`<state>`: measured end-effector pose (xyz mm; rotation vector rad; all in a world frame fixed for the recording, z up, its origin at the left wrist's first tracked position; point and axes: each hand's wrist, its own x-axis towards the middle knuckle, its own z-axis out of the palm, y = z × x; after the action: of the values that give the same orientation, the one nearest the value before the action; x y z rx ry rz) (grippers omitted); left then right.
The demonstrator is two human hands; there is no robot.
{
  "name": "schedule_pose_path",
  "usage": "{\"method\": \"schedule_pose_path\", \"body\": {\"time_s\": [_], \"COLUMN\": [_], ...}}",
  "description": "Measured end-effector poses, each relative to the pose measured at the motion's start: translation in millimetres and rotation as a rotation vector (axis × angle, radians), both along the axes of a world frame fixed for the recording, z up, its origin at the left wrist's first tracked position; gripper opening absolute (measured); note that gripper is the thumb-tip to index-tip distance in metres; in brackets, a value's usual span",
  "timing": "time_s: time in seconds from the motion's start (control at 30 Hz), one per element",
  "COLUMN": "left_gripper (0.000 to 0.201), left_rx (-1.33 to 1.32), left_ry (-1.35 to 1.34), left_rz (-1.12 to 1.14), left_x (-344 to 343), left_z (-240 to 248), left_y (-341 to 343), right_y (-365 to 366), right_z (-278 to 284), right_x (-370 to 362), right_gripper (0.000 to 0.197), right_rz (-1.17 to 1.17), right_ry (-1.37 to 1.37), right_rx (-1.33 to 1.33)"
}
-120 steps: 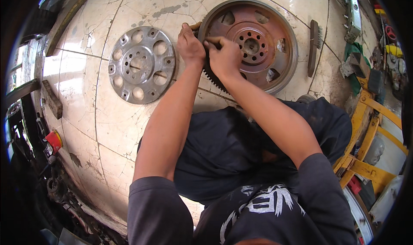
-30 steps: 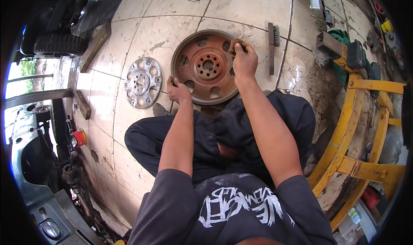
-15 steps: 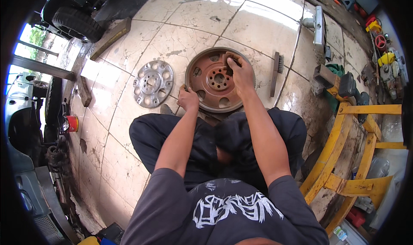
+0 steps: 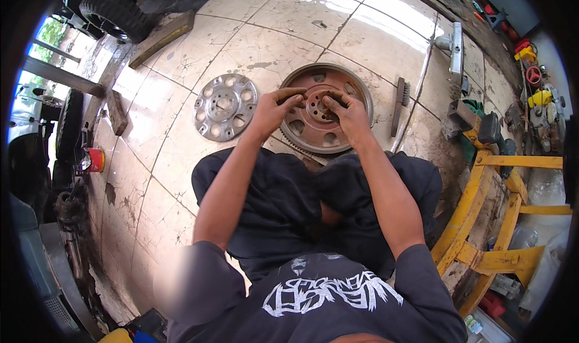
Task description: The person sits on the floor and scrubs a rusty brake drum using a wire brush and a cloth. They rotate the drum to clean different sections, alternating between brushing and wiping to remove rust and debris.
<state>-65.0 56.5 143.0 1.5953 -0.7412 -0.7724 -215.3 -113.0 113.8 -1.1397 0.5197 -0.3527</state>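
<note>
A rust-brown flywheel (image 4: 316, 139) with a toothed rim lies flat on the tiles in front of my knees. Over its left side reaches my left hand (image 4: 272, 111), fingers stretched toward the hub and the thumb a little apart below them. My right hand (image 4: 350, 115) is closed above the right side of the hub, thumb and fingers bent together. Whatever is between those fingers blends with the brown metal. To the left lies a silver perforated metal disc (image 4: 206, 111). A wire brush (image 4: 397, 109) with a dark handle lies right of the flywheel.
A yellow metal frame (image 4: 470, 213) stands at the right, with tools and parts behind it. Wooden blocks (image 4: 161, 38) and a vehicle wheel (image 4: 114, 12) are at the far left. A red can (image 4: 95, 160) stands by the vehicle parts on the left.
My left hand has moved from the flywheel's near-left rim up over its face. My right hand has come down toward the hub. The brown piece it held no longer shows clearly.
</note>
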Motion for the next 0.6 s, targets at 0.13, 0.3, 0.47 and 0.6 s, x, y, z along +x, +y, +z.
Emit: {"method": "schedule_pose_path", "body": {"time_s": [0.13,0.3,0.47,0.6], "left_gripper": [0.029,0.030,0.030,0.029], "left_rx": [0.057,-0.016,-0.046,-0.080], "left_ry": [0.020,0.167,0.248,0.325], "left_rz": [-0.009,0.026,0.075,0.077], "left_x": [-16.7,-8.3,-5.7,-5.1], "left_z": [-15.3,-32.8,-36.3,-34.7], "left_y": [-19.6,-33.8,-37.0,-38.4], "right_y": [-3.3,-8.3,-11.2,-10.2], "right_z": [-5.4,-2.7,-8.1,-8.8], "right_x": [-2.0,13.5,20.7,21.1], "right_gripper": [0.027,0.026,0.023,0.024], "right_rz": [0.019,0.005,-0.058,-0.058], "right_ry": [-0.012,-0.004,0.097,0.091], "right_rx": [-0.080,-0.099,-0.220,-0.289]}}
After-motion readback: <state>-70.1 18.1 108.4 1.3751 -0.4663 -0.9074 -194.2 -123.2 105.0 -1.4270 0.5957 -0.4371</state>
